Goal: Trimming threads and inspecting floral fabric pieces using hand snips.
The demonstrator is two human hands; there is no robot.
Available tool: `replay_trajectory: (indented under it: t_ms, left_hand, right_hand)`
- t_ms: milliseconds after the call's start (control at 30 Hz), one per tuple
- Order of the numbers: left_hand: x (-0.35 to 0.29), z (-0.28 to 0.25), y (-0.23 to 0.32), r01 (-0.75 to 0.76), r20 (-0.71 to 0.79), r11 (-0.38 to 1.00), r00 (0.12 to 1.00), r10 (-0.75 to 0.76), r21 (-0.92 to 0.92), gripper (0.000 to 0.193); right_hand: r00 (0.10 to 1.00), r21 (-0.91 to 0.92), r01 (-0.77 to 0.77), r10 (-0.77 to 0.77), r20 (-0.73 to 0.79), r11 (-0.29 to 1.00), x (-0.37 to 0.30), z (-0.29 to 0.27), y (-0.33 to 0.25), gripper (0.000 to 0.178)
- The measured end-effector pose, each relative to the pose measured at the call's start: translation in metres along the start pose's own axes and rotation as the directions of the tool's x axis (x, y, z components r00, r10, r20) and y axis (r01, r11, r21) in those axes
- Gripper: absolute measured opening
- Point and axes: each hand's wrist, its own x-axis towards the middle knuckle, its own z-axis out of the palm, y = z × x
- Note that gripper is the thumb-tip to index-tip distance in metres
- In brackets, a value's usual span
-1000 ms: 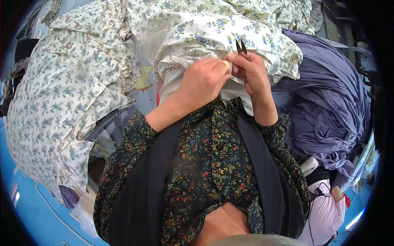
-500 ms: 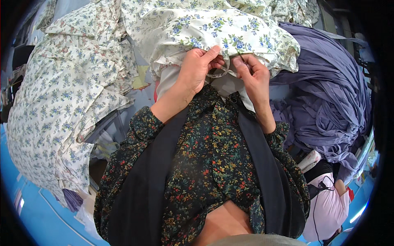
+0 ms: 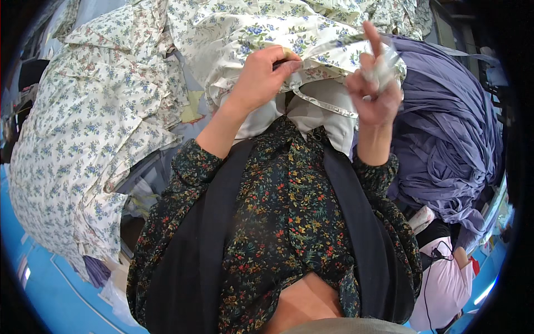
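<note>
White fabric with blue flowers and green leaves [image 3: 303, 42] lies bunched in front of me. My left hand [image 3: 266, 75] is closed in a pinch at its near edge. My right hand [image 3: 375, 92] is raised beside the fabric's right part, index finger pointing up, the other fingers smeared by motion. A whitish blur covers those fingers, and what it is I cannot make out. Between the hands runs a blurred thin strip [image 3: 339, 42]. Below, a narrow pale band [image 3: 322, 103] curves from the fabric edge toward my right wrist.
More floral fabric [image 3: 72, 139] hangs in a large heap on the left. Purple-grey cloth [image 3: 445, 128] is piled at the right. A person in pale pink clothing [image 3: 445, 284] is at lower right, above a blue floor [image 3: 67, 295].
My right hand has moved up and to the right, away from the left hand. My left hand has shifted slightly. The pale band, a small loop before, now stretches rightward.
</note>
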Motion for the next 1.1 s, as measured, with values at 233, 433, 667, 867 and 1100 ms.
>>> replay_trajectory:
  t_ms: [233, 433, 667, 867, 1100]
  left_hand:
    - [0.002, -0.001, -0.011, 0.387, 0.155, 0.832, 0.922, -0.355, -0.398, 0.021]
    - [0.001, 0.000, -0.014, 0.402, 0.169, 0.787, 0.915, -0.367, -0.468, 0.021]
    - [0.000, 0.002, -0.010, 0.373, 0.139, 0.819, 0.927, -0.348, -0.436, 0.020]
    - [0.000, 0.001, -0.010, 0.385, 0.149, 0.821, 0.923, -0.356, -0.422, 0.021]
    - [0.000, 0.000, -0.008, 0.424, 0.179, 0.799, 0.905, -0.385, -0.425, 0.021]
  right_hand:
    - [0.964, -0.977, -0.038, -0.251, -0.091, 0.211, -0.018, -0.009, 0.044, 0.020]
    - [0.943, -0.926, 0.050, -0.288, 0.168, -0.375, -0.020, -0.008, 0.059, 0.020]
    - [0.899, -0.771, 0.158, -0.234, 0.371, -0.617, -0.016, -0.004, 0.059, 0.019]
    - [0.884, -0.747, 0.193, -0.217, 0.414, -0.637, -0.012, -0.005, 0.057, 0.018]
    - [0.861, -0.734, 0.216, -0.228, 0.454, -0.643, -0.012, -0.011, 0.057, 0.016]
